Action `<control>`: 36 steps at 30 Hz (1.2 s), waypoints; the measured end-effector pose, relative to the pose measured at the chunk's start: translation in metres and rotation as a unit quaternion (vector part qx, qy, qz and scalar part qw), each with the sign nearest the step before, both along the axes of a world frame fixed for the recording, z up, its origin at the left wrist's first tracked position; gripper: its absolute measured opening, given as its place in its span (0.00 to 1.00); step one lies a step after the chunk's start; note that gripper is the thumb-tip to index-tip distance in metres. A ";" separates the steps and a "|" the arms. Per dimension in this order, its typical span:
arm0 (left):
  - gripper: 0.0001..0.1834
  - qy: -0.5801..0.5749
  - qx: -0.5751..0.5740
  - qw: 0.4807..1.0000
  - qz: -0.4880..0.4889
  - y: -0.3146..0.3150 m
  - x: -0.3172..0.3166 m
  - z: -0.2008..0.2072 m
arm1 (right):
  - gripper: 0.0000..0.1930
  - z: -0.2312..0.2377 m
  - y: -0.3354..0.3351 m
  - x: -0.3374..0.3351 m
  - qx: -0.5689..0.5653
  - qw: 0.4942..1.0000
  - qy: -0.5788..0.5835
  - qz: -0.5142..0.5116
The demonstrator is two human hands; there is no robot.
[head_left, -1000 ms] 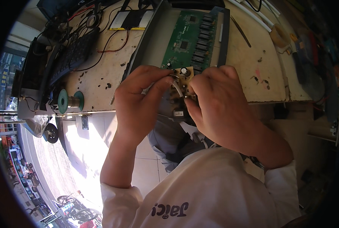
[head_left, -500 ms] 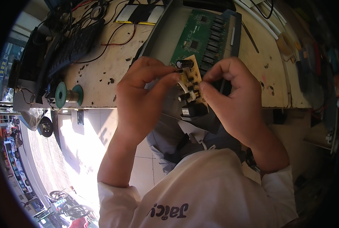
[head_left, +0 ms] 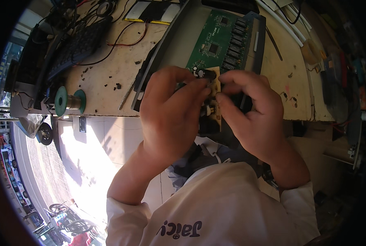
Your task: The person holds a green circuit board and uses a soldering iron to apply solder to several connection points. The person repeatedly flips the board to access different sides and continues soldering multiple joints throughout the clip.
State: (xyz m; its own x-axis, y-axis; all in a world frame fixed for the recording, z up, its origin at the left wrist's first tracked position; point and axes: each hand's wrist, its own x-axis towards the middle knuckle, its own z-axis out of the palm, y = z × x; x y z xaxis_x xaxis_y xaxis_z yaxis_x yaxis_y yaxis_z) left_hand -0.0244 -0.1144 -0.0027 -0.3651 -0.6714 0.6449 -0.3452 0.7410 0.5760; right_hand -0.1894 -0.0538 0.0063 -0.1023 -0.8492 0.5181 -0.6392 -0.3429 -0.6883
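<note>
A: Both hands are right in the thick of it! Where's the small tan board (head_left: 217, 84)?
B: Between the two hands, above the near end of the grey metal case (head_left: 183, 41), tilted so we see it as a narrow strip.
A: And the right hand (head_left: 252, 110)?
B: Thumb and fingers grasp the board's right edge, the index tip farther up than the thumb.
A: The left hand (head_left: 170, 110)?
B: Curled in from the other side, fingertips bunched close to the parts. Is it pinching one of them? I can't tell; its own fingers block the view.
A: A dark capacitor (head_left: 208, 74) pokes out above those fingertips!
B: And a small white part (head_left: 209, 109) shows below, between the hands.
A: Behind all that, the large green board (head_left: 222, 37) lies inside the case, a row of dark chips along its right side.
B: Over on the left, a spool of solder (head_left: 70, 101) sits by the bench's front edge, with the dark keyboard (head_left: 74, 55) beyond it.
</note>
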 end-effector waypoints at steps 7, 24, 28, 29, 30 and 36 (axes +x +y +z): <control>0.12 0.048 0.005 0.998 -0.039 0.000 0.000 -0.008 | 0.11 0.007 -0.010 -0.005 -0.045 0.991 0.110 0.067; 0.28 0.041 0.037 0.998 -0.006 0.024 0.007 -0.018 | 0.09 0.007 -0.010 -0.009 0.021 0.990 0.120 0.076; 0.32 -0.026 -0.023 0.994 0.105 0.053 0.005 -0.020 | 0.09 0.007 -0.011 -0.008 -0.003 0.990 0.130 0.054; 0.33 -0.044 -0.048 0.991 0.119 0.058 0.005 -0.021 | 0.09 0.007 -0.011 -0.008 -0.007 0.990 0.132 0.049; 0.30 -0.058 -0.019 0.993 0.103 0.063 0.007 -0.022 | 0.09 0.006 -0.011 -0.008 -0.009 0.990 0.130 0.051; 0.19 -0.017 0.023 0.999 0.017 0.065 0.011 -0.022 | 0.08 0.007 -0.010 -0.013 0.048 0.995 0.077 0.052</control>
